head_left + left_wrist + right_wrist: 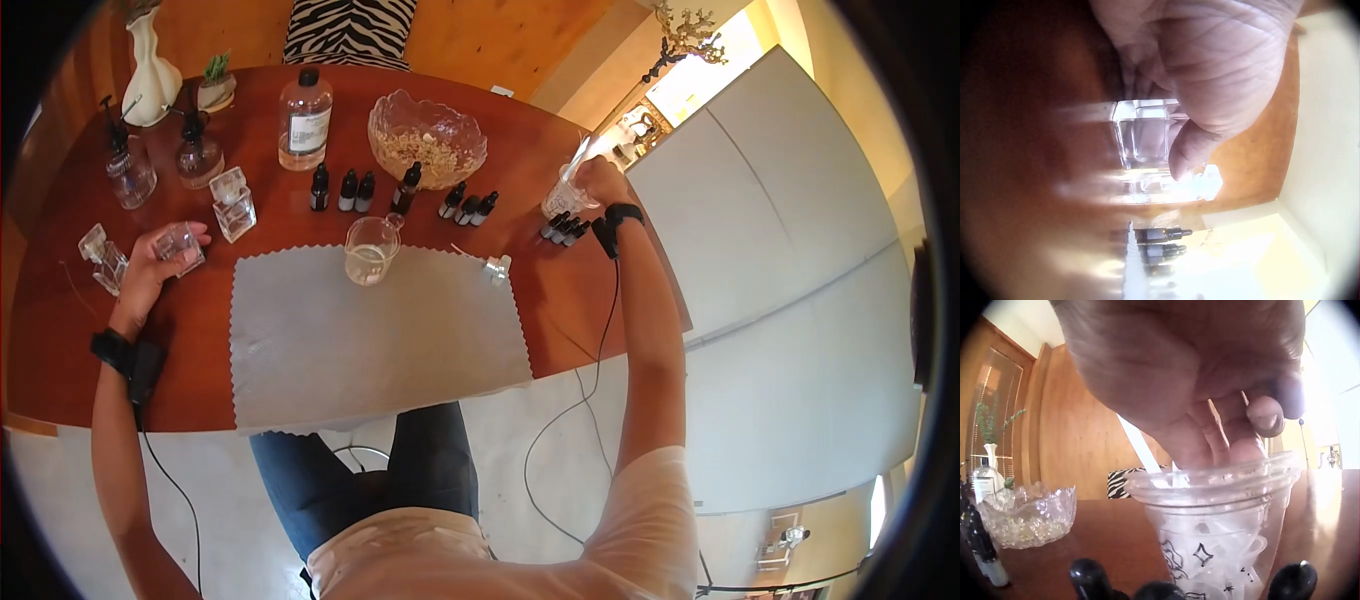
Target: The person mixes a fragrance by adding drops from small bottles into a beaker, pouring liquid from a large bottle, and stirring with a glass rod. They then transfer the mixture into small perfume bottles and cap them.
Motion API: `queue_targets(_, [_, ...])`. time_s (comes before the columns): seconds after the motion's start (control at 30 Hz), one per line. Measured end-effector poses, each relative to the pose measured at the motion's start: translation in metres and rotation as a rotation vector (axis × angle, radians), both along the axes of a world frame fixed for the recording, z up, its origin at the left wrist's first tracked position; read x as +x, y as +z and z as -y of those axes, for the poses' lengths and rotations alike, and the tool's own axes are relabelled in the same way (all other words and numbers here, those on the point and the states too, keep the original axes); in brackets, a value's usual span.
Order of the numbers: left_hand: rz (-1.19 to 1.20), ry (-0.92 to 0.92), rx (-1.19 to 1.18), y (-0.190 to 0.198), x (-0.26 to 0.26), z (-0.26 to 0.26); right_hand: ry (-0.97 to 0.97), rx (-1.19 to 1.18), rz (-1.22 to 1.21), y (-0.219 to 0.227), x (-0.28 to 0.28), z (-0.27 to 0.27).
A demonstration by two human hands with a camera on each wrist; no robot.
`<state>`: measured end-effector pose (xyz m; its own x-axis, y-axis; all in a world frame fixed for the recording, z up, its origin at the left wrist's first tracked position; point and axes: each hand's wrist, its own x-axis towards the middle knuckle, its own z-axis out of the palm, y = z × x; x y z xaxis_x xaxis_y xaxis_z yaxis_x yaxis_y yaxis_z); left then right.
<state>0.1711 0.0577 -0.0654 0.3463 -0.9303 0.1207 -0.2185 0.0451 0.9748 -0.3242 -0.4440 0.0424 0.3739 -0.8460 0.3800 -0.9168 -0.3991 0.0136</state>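
My left hand (160,262) is at the left of the table, thumb and fingers around a clear square glass bottle (182,246). The left wrist view shows the thumb (1192,150) lying against the bottle's side. At the table's right, my right hand (603,184) reaches down over a clear plastic cup (1216,515). Its bent fingers (1244,449) dip at the rim, among small translucent plastic pieces (1235,550) and white sticks (1138,445). Whether those fingers pinch a piece I cannot tell. Black-capped small bottles (565,229) stand close in front of the cup.
A grey cloth (370,340) lies centrally, a glass measuring cup (371,258) at its back edge. Behind stand dropper bottles (319,188), a glass bowl (385,135) and a large labelled bottle (305,125). Two more square glass bottles (235,212) flank my left hand.
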Motion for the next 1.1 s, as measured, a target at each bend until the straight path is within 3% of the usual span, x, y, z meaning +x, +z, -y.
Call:
queue_targets(0.17, [0.019,0.013,0.015,0.005,-0.004,0.001,-0.034,-0.019,0.063,-0.017,-0.008,0.035])
queue_targets(0.3, [0.033,0.016,0.025,0.004,-0.006,0.003,0.088,0.097,0.2,-0.005,-0.036,0.037])
queue_targets(0.33, [0.06,0.012,0.064,0.007,-0.004,0.003,0.19,0.052,0.188,0.009,-0.042,0.025])
queue_targets(0.4, [0.1,0.008,0.094,0.009,-0.003,0.0,0.232,-0.08,0.434,0.022,-0.053,0.008])
queue_targets(0.43, [0.033,-0.015,0.019,0.008,-0.009,0.002,0.468,-0.19,0.582,0.026,-0.056,-0.006])
queue_targets(0.47, [0.002,-0.029,0.026,0.007,-0.009,0.001,0.404,-0.124,0.612,0.041,-0.047,-0.027])
queue_targets(0.5, [0.066,-0.027,0.02,0.009,-0.01,0.003,0.65,-0.101,0.651,0.047,-0.039,-0.044])
queue_targets(0.53, [0.064,-0.043,-0.025,0.007,-0.01,0.001,0.708,-0.109,0.635,0.051,-0.022,-0.07])
queue_targets(0.63, [-0.005,-0.033,-0.032,0.002,-0.003,-0.002,0.583,0.078,0.57,0.065,0.074,-0.22])
queue_targets(0.67, [0.006,-0.019,-0.023,-0.002,-0.002,-0.003,0.65,0.03,0.509,0.059,0.097,-0.249])
queue_targets(0.77, [0.097,-0.029,-0.062,-0.018,0.011,0.007,0.825,0.364,0.512,0.044,0.164,-0.333])
queue_targets(0.83, [0.11,-0.052,-0.094,-0.023,0.015,0.009,0.981,0.447,0.487,0.033,0.208,-0.356])
queue_targets(0.87, [0.08,-0.068,-0.105,-0.023,0.015,0.009,0.964,0.484,0.501,0.028,0.23,-0.366])
queue_targets(0.93, [0.067,-0.085,-0.123,-0.019,0.013,0.008,1.287,-0.164,0.364,0.027,0.275,-0.365])
queue_targets(1.1, [0.08,-0.076,-0.121,-0.017,0.012,0.01,1.329,0.024,0.343,0.021,0.327,-0.376])
